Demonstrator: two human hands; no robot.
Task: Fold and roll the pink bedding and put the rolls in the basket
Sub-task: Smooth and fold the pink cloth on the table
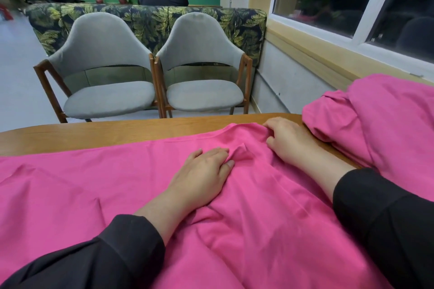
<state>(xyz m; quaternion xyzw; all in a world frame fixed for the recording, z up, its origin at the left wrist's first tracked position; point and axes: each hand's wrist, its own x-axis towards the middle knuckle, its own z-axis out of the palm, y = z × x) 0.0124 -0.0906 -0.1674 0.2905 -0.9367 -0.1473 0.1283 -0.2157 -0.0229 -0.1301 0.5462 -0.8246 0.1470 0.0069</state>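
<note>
Counter [94, 132]: we see wood beyond the sheet's far edge.
Pink sheet [117, 195]: spread flat, long axis running left-right.
Pink bundle [380, 124]: heaped at right.
Left hand [204, 171]: we press flat, fingers straight.
Right hand [288, 138]: fingers curled, gripping the sheet's far edge.

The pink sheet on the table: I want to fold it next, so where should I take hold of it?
Probably at the far hem of the pink sheet, pinching from above: that edge lies straight along the bare table. The right hand already grips its bunched corner; the left hand could slide leftward.
</note>
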